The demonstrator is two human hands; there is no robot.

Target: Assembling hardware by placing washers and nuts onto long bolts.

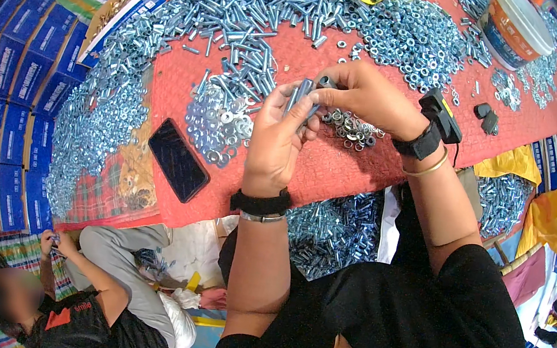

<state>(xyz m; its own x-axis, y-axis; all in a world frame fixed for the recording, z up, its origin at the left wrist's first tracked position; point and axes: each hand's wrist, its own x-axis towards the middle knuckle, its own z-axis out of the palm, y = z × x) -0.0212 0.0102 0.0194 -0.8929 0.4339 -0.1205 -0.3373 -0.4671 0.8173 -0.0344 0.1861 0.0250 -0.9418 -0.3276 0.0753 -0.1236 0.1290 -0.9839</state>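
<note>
Bolts (300, 95) — inside left grip (274, 142).

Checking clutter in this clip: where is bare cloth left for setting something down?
Bare red cloth lies between the nut pile and the near edge, and right of the phone. The far half is crowded with bolts and nuts.

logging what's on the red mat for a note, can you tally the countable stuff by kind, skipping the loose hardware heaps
black phone: 1
white and orange bucket: 1
small black blocks: 2
hands at work, left hand and right hand, both on silver bolts: 2
total: 6
</note>
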